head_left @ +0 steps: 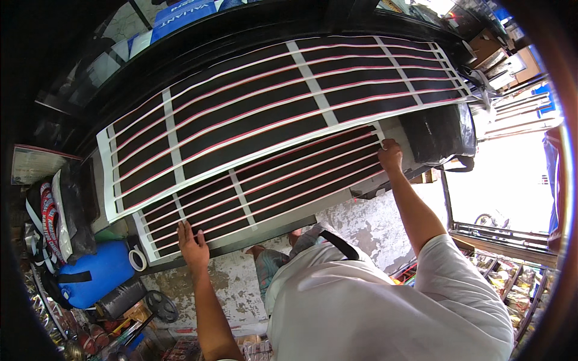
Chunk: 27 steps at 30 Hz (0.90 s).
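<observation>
Two long black sheets with white and red stripes lie one behind the other, with pale bands crossing the stripes. The far sheet (pixel 241 102) is the larger and overlaps the back of the near sheet (pixel 283 195), hiding part of it. My left hand (pixel 194 245) rests on the near sheet's front edge toward its left end, palm down with fingers stretched out. At that sheet's right end, my right hand (pixel 391 156) has its fingers curled and pressed together on the pale end band. The thumb side is partly hidden.
Both sheets lie on a grey table (pixel 220 245). A black bag (pixel 442 135) stands at its right end. To the left are a roll of white tape (pixel 137 259), a blue cylinder (pixel 99 280) and a dark wheel (pixel 162 307). Blue boxes (pixel 180 21) sit beyond the far edge.
</observation>
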Tool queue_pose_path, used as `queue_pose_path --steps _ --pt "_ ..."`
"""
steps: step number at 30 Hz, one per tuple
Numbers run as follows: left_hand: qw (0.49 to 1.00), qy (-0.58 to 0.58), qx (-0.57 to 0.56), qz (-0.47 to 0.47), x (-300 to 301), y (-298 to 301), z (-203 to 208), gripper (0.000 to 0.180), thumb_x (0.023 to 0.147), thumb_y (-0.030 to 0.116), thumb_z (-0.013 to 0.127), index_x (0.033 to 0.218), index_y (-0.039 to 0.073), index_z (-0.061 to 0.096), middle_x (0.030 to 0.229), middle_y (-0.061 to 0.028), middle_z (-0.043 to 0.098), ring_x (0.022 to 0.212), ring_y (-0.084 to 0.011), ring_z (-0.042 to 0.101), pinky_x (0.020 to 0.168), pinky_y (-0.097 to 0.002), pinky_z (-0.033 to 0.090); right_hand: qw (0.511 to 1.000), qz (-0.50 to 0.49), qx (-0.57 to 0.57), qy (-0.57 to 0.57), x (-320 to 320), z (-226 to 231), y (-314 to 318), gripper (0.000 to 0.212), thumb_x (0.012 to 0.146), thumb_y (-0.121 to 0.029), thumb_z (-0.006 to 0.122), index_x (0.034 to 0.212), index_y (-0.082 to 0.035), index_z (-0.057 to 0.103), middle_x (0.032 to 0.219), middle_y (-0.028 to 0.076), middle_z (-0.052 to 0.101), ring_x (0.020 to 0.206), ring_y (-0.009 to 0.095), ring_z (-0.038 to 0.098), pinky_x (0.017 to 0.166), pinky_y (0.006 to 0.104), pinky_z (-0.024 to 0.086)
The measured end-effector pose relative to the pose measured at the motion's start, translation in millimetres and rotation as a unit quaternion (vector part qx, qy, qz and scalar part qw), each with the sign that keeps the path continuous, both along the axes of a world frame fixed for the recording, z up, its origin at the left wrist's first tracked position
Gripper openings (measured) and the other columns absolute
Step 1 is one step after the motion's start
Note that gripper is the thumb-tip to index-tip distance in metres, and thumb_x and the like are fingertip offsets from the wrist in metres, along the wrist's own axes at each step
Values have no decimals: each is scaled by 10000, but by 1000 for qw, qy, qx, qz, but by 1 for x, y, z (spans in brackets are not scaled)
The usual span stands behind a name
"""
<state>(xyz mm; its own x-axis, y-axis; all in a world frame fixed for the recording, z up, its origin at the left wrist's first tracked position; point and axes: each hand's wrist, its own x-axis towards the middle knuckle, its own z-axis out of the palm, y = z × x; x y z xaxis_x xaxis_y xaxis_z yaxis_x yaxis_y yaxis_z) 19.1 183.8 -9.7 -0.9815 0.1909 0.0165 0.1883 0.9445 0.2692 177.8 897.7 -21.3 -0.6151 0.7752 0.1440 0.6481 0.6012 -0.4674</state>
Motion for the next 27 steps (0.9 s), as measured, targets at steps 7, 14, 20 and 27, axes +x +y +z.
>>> queue_pose_path --steps 7,14,20,27 --pt "999 9 -33 7 -6 -8 5 521 1098 298 641 1554 51 589 1683 -194 482 1570 -401 434 1244 -621 375 995 -13 15 -94 -20 20 -23 464 813 -286 912 1166 -50 727 1120 189 769 1096 399 740 956 499 579" --pt "999 -46 -12 18 -12 -7 4 550 1123 343 597 1616 110 536 1735 -141 421 1619 -356 365 1261 -636 357 987 -74 -6 -144 -27 14 -21 352 845 -371 863 1093 -151 748 1212 161 753 1162 433 713 950 695 507" --pt "995 -72 -54 38 -8 1 8 577 1141 380 558 1667 159 472 1779 -77 357 1653 -296 304 1284 -720 232 985 -69 -46 -151 -31 1 15 234 963 -356 717 1103 -175 765 1230 137 781 1212 416 717 979 708 487" --pt "992 -96 -57 50 -7 5 9 595 1154 412 537 1705 232 408 1804 -28 303 1674 -255 245 1306 -731 146 988 -28 5 -155 -64 4 39 366 977 -407 680 1219 -148 773 1260 153 780 1228 443 706 1005 676 506"
